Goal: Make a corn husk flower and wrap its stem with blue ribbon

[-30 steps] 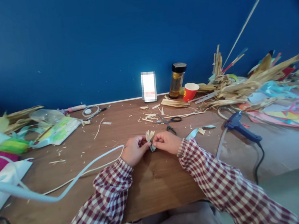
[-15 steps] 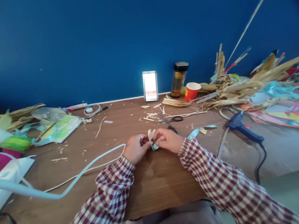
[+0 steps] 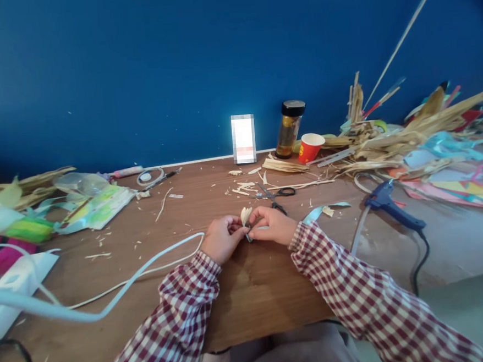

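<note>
Between my hands, over the middle of the table point(image 3: 250, 301), stands a small cream husk flower point(image 3: 246, 215) with its petals up. My left hand point(image 3: 224, 239) pinches its base from the left, thumb and forefinger together. From the right, my right hand point(image 3: 273, 226) is closed on the same base, where a narrow light-blue strip point(image 3: 249, 237) shows below the petals. Fingers hide most of the base and strip. Just beyond my right hand lie dark-handled scissors point(image 3: 276, 198). A loose blue ribbon point(image 3: 315, 214) rests near my right cuff.
A blue glue gun point(image 3: 394, 206) lies to the right, its cord running down. Dried husks point(image 3: 399, 137) and coloured paper pile up behind it. A red paper cup point(image 3: 311, 148) and a lidded bottle point(image 3: 290, 130) stand at the back. White cables and a power strip point(image 3: 21, 290) occupy the left.
The husk flower has turned slightly between my fingers, and less of the blue strip shows under it. Both hands keep their hold in nearly the same place.
</note>
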`<state>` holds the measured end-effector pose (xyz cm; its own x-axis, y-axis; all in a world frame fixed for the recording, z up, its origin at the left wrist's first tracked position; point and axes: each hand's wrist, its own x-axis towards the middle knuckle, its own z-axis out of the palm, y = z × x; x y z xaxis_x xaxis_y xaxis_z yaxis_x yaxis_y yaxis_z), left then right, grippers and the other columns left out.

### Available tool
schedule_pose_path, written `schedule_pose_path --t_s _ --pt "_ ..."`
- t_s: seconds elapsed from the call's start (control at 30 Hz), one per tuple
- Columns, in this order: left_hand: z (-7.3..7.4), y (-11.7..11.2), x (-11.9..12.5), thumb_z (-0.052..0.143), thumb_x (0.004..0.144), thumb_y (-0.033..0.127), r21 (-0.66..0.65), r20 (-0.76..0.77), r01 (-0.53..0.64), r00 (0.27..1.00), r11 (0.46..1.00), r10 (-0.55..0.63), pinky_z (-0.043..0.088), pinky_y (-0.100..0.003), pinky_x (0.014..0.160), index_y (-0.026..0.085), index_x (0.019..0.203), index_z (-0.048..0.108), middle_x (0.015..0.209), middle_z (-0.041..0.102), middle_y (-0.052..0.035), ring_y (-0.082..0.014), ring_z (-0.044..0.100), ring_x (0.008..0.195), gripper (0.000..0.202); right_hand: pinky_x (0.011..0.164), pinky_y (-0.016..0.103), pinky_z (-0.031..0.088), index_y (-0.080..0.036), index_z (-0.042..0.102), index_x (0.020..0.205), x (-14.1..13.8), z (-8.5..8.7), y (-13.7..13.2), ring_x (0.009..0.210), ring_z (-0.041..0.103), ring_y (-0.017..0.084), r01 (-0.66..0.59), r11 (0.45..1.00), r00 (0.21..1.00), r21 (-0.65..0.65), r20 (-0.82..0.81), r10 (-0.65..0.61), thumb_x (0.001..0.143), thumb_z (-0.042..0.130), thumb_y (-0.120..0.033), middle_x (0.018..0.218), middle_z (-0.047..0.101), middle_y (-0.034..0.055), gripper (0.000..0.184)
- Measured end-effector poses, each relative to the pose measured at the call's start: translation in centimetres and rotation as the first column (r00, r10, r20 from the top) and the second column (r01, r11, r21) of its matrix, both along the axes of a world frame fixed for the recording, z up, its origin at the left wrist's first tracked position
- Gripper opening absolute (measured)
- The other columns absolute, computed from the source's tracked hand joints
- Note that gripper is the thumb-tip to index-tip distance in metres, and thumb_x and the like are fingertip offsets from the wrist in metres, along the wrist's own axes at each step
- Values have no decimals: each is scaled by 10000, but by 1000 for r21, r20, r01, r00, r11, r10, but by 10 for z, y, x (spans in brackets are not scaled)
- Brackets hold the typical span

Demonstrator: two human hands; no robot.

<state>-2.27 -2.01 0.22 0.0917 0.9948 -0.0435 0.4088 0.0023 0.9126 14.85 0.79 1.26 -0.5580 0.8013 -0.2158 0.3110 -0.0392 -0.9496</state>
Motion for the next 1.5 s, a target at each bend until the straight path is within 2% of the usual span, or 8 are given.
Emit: schedule_pose_path --t_s 0.27,0.47,0.63,0.8,0.97,1.13,1.27,1.5 --pt "-3 3 4 660 637 323 -54 132 -48 990 997 55 475 -262 557 150 791 612 633 651 -23 -152 600 573 237 546 199 376 -174 449 811 0 0 0 524 514 76 48 999 999 -19 -17 -48 634 640 -161 633 620 -35 261" --pt "4 2 6 648 642 301 -45 57 -20 998 999 23 469 -263 553 150 765 604 621 633 -19 -154 596 575 200 532 192 366 -171 442 817 -2 1 0 504 505 65 90 996 996 -18 27 -90 663 586 -98 627 623 -35 223" --pt "2 1 6 653 642 311 -5 23 -58 998 998 59 471 -263 564 149 781 602 644 636 -24 -155 600 590 219 526 203 368 -179 448 820 -1 0 0 479 496 72 93 996 995 -10 43 -93 650 622 -130 555 589 -65 248" --pt "-6 2 6 641 662 321 11 77 -93 993 996 92 481 -258 562 156 812 587 653 635 -23 -151 606 598 229 624 238 433 -179 445 844 -1 -3 1 600 585 105 109 992 993 -57 -33 -111 617 686 -180 671 643 -23 331" --pt "-7 2 9 651 655 308 12 139 -124 983 992 121 487 -243 545 158 823 579 640 621 -8 -134 596 573 237 655 255 455 -180 451 845 -1 -3 1 638 610 124 130 990 991 -58 -36 -132 604 707 -190 668 641 -18 352" --pt "-4 1 12 667 636 295 -48 198 -169 964 984 175 497 -244 513 151 835 556 640 600 3 -126 588 548 270 645 256 455 -190 441 854 -1 -3 0 639 607 124 129 990 990 -60 -48 -132 609 699 -194 725 656 -1 356" --pt "0 1 14 680 627 309 -122 287 -174 936 977 203 503 -239 498 149 847 535 630 598 11 -128 596 562 309 569 225 425 -186 437 844 -2 -2 1 576 568 105 163 986 986 -31 -9 -164 628 655 -156 710 653 1 308" --pt "8 1 13 709 603 335 -216 373 -143 902 966 217 474 -189 481 139 869 550 643 624 11 -106 590 578 366 484 202 362 -183 447 842 -3 2 -1 486 475 82 180 978 983 105 23 -183 628 628 -187 616 603 -33 280"
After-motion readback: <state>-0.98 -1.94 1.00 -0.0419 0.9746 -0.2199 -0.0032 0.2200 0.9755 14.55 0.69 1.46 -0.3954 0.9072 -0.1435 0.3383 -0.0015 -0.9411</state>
